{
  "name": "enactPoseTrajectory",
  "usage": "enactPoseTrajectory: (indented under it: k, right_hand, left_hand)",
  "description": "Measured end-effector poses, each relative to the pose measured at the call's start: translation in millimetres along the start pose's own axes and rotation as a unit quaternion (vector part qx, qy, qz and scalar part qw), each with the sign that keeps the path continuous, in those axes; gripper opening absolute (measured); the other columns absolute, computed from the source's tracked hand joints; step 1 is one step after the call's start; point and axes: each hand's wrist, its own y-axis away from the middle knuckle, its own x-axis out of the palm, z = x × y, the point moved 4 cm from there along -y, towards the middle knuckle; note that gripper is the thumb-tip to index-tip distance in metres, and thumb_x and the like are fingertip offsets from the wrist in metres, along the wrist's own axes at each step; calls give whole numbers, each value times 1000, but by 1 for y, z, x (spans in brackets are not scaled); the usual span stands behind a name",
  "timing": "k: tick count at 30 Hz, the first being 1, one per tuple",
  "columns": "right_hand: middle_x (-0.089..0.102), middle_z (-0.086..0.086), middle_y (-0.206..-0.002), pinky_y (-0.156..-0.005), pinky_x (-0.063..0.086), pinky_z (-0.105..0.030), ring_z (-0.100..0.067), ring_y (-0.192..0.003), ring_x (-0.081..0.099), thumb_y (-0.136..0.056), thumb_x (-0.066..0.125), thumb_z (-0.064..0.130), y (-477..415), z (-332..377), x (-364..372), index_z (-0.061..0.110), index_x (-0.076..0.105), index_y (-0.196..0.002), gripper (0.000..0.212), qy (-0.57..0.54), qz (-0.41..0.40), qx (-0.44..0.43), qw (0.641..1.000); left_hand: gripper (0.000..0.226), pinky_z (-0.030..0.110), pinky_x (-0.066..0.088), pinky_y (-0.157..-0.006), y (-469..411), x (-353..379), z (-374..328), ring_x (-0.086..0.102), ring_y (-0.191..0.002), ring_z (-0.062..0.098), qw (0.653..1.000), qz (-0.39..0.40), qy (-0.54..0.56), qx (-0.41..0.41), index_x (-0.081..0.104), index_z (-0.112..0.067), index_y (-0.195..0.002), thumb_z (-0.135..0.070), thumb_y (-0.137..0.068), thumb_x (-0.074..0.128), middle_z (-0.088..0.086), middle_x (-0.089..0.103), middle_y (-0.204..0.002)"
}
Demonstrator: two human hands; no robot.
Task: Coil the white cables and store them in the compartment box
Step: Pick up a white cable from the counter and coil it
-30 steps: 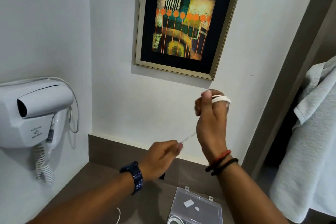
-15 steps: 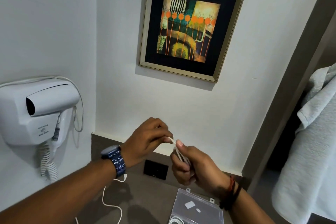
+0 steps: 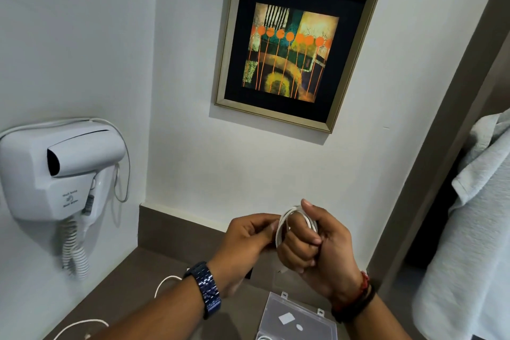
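A white cable [image 3: 284, 225] is wound in several loops around the fingers of my right hand [image 3: 317, 246], which is fisted and raised above the counter. My left hand [image 3: 248, 240] pinches the same cable at the coil's left side, touching the right hand. A second white cable [image 3: 165, 283] lies loose on the brown counter [image 3: 129, 290] under my left forearm. The clear plastic compartment box [image 3: 298, 320] stands open at the bottom edge, below my right wrist, with a bit of white cable visible inside.
A white wall-mounted hair dryer [image 3: 55, 171] with a curly cord hangs at the left. A framed picture [image 3: 292, 50] is on the wall ahead. A pale towel [image 3: 474, 229] hangs at the right beside a dark door frame.
My right hand came down from its raised position and turned into a fist with the coil around its fingers. My left hand rose to meet it and now pinches the coil.
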Motion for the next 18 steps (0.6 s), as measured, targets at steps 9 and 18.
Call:
enactPoseTrajectory:
  k: [9,18]
  right_hand:
    - [18,2,-34,-38,16,-28,-16,-30,13,-88,42,34,4,-7,-21,18,27,-46,48,-20,-33,-6,999]
    - [32,4,-37,-62,43,-33,-17,-42,39,-94,38,38,11,-15,-40,9,50,-58,48,93,-175,-1,980]
  left_hand:
    - [26,36,53,-89,-3,1,6,63,-89,21,998,55,10,-41,68,-4,-93,-22,-74,68,10,69,-89]
    - [13,30,57,-67,-7,3,16,67,-69,23,998,-22,-35,-36,69,-8,-83,-7,-89,57,12,71,-75]
